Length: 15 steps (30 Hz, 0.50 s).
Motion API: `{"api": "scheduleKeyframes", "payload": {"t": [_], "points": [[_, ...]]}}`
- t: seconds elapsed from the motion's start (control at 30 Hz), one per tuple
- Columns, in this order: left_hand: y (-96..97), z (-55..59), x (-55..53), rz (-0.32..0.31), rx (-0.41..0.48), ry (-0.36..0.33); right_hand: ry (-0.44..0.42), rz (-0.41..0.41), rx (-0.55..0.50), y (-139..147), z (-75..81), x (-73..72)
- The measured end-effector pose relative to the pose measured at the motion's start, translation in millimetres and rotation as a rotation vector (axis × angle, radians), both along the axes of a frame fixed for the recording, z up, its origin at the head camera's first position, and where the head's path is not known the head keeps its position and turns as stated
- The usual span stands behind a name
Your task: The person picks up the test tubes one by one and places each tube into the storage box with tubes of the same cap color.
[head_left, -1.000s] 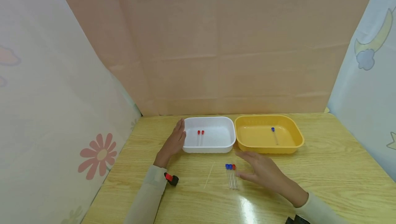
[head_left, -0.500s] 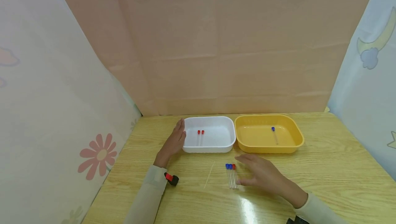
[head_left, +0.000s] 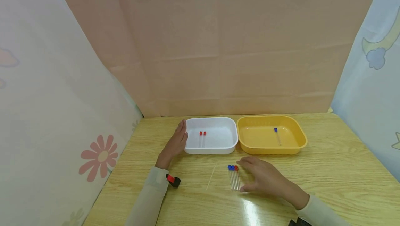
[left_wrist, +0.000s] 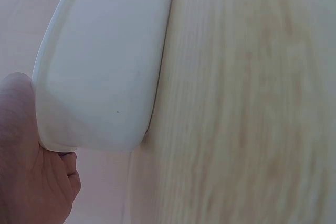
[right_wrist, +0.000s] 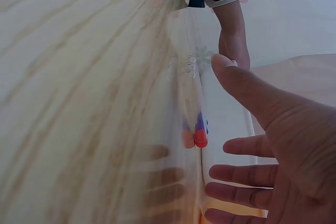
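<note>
In the head view, a bunch of thin clear test tubes (head_left: 233,180) lies side by side on the table, with two blue caps and one red cap. My right hand (head_left: 267,179) is just right of them, thumb near their lower ends and fingertips beside the caps. Seen in the right wrist view, its fingers (right_wrist: 244,174) are spread and straight, close to the red cap (right_wrist: 201,139), and hold nothing. My left hand (head_left: 175,144) rests against the left end of the white tray (head_left: 212,151), fingers extended along it. In the left wrist view the thumb is at the tray's rim (left_wrist: 39,77).
Two red-capped tubes (head_left: 202,140) lie in the white tray. Against its right side stands a yellow tray (head_left: 272,151) with one blue-capped tube (head_left: 277,137). A thin pale streak (head_left: 211,176) shows on the wooden table (head_left: 337,170). Cloth hangs behind.
My right hand has drawn slightly down and toward me; its thumb moves from beside the tubes' middle to their lower ends. The left hand, trays and tubes stay put.
</note>
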<state>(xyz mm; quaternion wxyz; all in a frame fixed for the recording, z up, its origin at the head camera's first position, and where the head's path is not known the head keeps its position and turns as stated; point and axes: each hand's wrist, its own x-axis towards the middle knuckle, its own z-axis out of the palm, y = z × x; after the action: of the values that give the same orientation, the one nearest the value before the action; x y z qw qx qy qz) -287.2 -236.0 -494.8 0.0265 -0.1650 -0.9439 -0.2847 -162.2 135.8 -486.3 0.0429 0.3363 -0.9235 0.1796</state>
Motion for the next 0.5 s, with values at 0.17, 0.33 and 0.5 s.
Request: {"api": "scheduleKeyframes", "payload": {"t": [0.17,0.33,0.5], "points": [[-0.7,-0.5,-0.1,-0.005,-0.005,-0.005,-0.023,0.004,0.006,-0.2,-0.9,-1.1],[-0.6,-0.9,-0.8,-0.004,-0.015,-0.005,-0.042,0.006,0.007,-0.6,-4.3,-1.8],[-0.1,-1.2,-1.7,-0.009,-0.011,0.004,-0.064,0.007,0.022,-2.2,-7.2,-3.8]]}}
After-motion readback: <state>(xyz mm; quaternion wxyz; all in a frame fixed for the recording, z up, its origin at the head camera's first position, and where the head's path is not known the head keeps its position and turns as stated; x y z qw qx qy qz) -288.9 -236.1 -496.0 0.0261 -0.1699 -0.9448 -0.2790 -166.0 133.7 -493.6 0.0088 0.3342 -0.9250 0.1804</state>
